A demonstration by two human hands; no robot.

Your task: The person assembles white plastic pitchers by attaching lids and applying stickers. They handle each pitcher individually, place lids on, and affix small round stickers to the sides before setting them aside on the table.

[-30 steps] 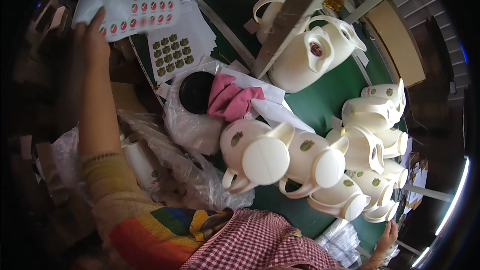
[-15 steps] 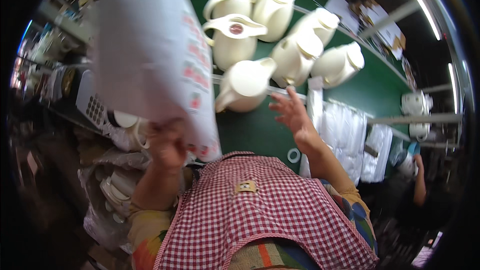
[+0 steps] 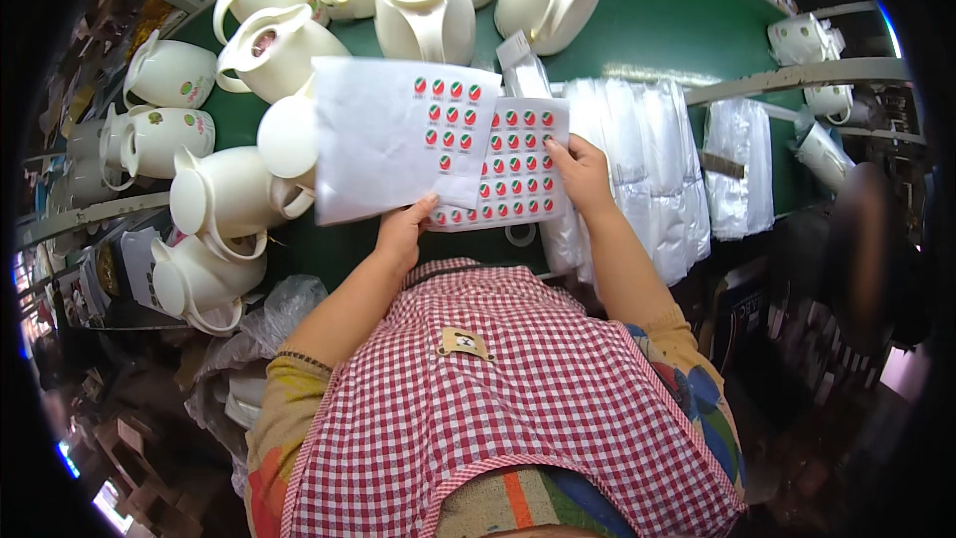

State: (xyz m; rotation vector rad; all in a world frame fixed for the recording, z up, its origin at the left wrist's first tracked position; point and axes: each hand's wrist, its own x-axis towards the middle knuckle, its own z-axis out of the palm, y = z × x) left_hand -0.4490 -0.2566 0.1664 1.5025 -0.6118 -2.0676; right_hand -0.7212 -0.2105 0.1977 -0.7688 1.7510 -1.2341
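My left hand [image 3: 400,239] pinches the lower edge of a white sticker sheet [image 3: 368,144], mostly bare, with red and green round stickers left on its right side. My right hand [image 3: 584,177] grips the right edge of a second sticker sheet [image 3: 515,167], which carries rows of the same stickers. The first sheet overlaps the second one's left part. Both are held up over the green table, in front of the cream jugs. Part of a cream jug [image 3: 287,136] shows just left of the sheets, and the rest of it is hidden behind them.
Several cream jugs stand on the green table [image 3: 677,15], such as one jug [image 3: 423,15] at the back and another [image 3: 221,189] at the left. Stacks of clear plastic bags [image 3: 647,174] lie right of my hands. A metal rail [image 3: 797,80] crosses at the right.
The raised, blurred sheet has come down in front of me and now lies across a second sheet. My right hand, empty before, now holds that second sheet. The view has shifted to the right.
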